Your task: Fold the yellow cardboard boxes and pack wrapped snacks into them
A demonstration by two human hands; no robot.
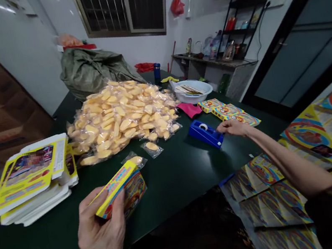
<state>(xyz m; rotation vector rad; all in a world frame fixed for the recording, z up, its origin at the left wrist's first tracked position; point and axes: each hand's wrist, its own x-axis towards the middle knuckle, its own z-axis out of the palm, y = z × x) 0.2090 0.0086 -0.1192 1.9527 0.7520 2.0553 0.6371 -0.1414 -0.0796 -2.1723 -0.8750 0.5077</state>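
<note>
My left hand [103,228] grips a small yellow printed box [119,189] between thumb and fingers, tilted above the green table [175,182]. Just behind the box lies a clear-wrapped pale yellow piece [137,160], partly hidden by it, and another wrapped piece [152,146] rests close by. Over at the right, my right hand [232,127] has its fingertips pinched at the front end of a blue tape dispenser [203,134]. Whether a strip of tape is between those fingers is too small to see.
A large heap of wrapped yellow pieces [120,115] covers the table's middle. Flat boxes [27,173] are stacked at left. Behind the dispenser are a pink cloth [189,110], printed boxes [230,112] and a white basin [194,90]. More printed boxes [275,204] fill the lower right.
</note>
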